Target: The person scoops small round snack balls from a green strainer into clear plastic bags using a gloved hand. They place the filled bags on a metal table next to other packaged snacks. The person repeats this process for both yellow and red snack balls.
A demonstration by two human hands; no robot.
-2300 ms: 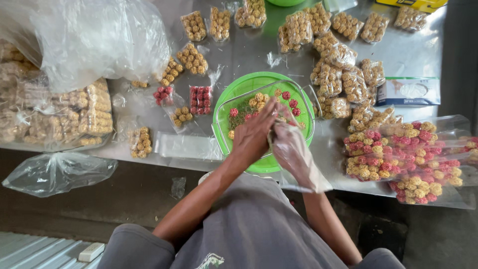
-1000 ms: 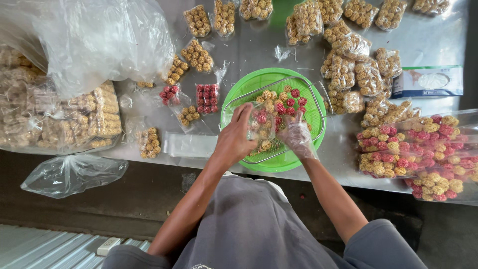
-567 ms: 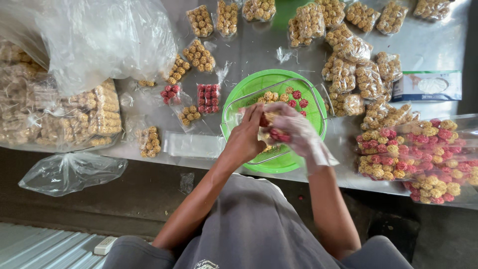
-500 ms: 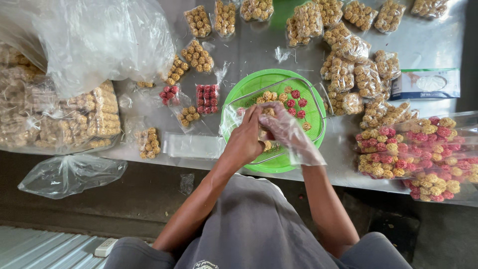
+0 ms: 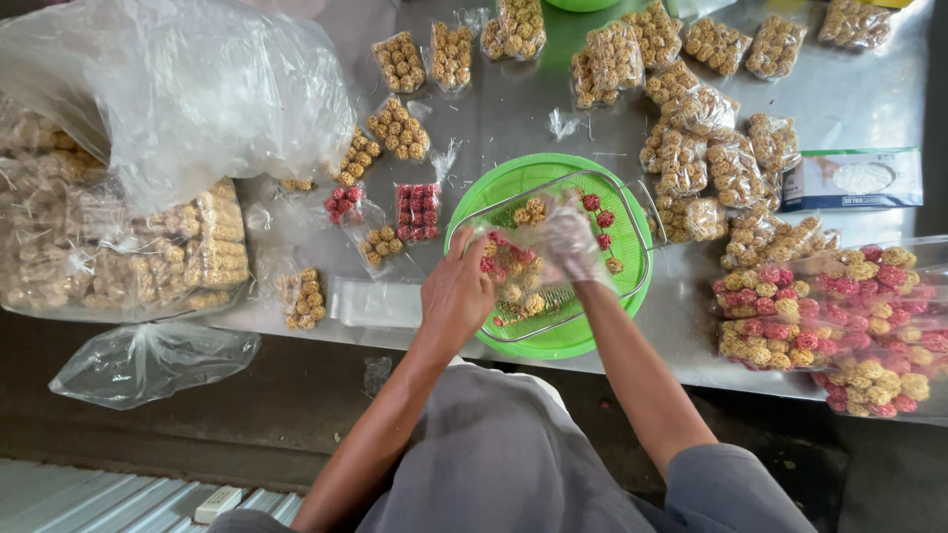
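Left hand pinching a small clear bag of red and tan snack balls, right hand in plastic glove pushing inside it, over green basket, on table

A white and green flat carton lay at the metal table's right edge. Small clear packets of tan puffed balls spread along the far edge, and two packets of red balls sat near the middle. Long packs of mixed pink and yellow balls were stacked at the near right corner. A big clear sack of tan packets filled the left end.
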